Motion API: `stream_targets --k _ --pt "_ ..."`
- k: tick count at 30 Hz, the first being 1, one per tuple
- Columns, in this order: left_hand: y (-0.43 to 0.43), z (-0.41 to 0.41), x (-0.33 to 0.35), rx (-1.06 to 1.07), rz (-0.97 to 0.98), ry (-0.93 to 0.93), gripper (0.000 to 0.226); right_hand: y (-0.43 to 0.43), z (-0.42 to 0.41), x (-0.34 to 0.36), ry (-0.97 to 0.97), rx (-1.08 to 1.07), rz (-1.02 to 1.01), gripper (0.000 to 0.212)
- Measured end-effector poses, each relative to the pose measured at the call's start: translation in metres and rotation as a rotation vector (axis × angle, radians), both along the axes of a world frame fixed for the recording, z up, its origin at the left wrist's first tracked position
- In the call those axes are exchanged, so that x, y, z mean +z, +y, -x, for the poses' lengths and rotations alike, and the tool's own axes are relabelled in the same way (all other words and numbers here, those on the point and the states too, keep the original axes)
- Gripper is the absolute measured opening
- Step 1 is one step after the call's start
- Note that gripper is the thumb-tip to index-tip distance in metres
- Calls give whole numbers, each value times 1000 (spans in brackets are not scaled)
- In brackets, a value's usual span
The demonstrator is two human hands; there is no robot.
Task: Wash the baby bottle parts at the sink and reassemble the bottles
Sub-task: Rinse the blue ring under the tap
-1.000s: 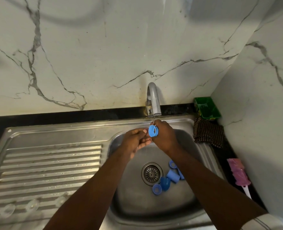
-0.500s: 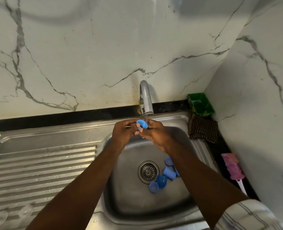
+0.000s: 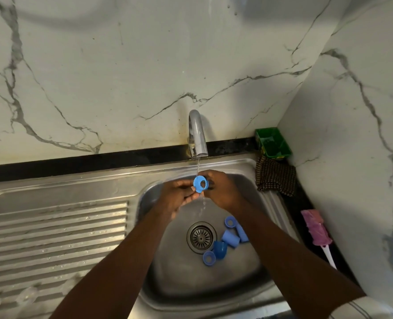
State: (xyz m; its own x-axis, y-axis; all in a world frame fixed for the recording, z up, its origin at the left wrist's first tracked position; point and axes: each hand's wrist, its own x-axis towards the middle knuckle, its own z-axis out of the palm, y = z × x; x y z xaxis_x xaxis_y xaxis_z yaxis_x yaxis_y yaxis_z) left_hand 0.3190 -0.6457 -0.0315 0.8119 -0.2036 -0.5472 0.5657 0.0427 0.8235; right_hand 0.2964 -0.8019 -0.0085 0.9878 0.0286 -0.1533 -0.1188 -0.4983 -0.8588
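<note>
A thin stream of water runs from the steel tap [image 3: 197, 137] onto a blue bottle ring [image 3: 199, 183]. My right hand [image 3: 220, 189] grips the ring from the right, its hole facing the camera. My left hand [image 3: 176, 195] touches the ring's left edge with its fingertips. Water drips from the ring into the steel sink [image 3: 174, 268]. Several blue bottle parts [image 3: 225, 240], rings and caps, lie in the bowl right of the drain [image 3: 201, 236].
Clear teats [image 3: 27, 294] sit on the ribbed drainboard [image 3: 52, 238] at the lower left. A checked cloth [image 3: 275, 176] and green tray [image 3: 272, 142] are at the sink's back right corner. A pink bottle brush [image 3: 316, 229] lies on the dark counter at right.
The ring has been turned under the stream between both hands: from upright, to tilted flat, and now upright with its hole facing me. The camera shifted slightly.
</note>
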Motion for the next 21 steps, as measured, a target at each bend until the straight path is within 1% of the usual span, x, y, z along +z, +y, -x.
stream_targets --k 3,5,8,9,11,14,16,18,20,21 --pt "-5 0 3 29 -15 -57 24 -4 2 1 -57 -35 -3 32" --pt "-8 0 9 50 -72 -146 22 -5 -1 2 -85 -72 -66 33" --pt "-9 -3 14 26 -179 -312 22 -6 -6 0 -69 -142 -209 37" --pt "-9 -5 16 26 -200 -350 22 -6 -7 0 -29 -158 -266 38" --pt "-5 -7 20 42 -224 -387 22 0 -9 0 75 -186 -459 38" --pt "3 -13 24 59 -201 -383 20 8 -13 0 228 -206 -773 41" --pt "7 -15 24 40 -227 -355 22 11 -15 -2 308 -206 -879 44" --pt "12 -17 20 60 -255 -275 24 15 -15 -7 347 -193 -900 40" --pt "14 -18 16 103 -204 -173 20 16 -13 -10 346 -176 -843 37" --pt "14 -16 15 108 -164 -125 18 16 -11 -10 339 -167 -778 36"
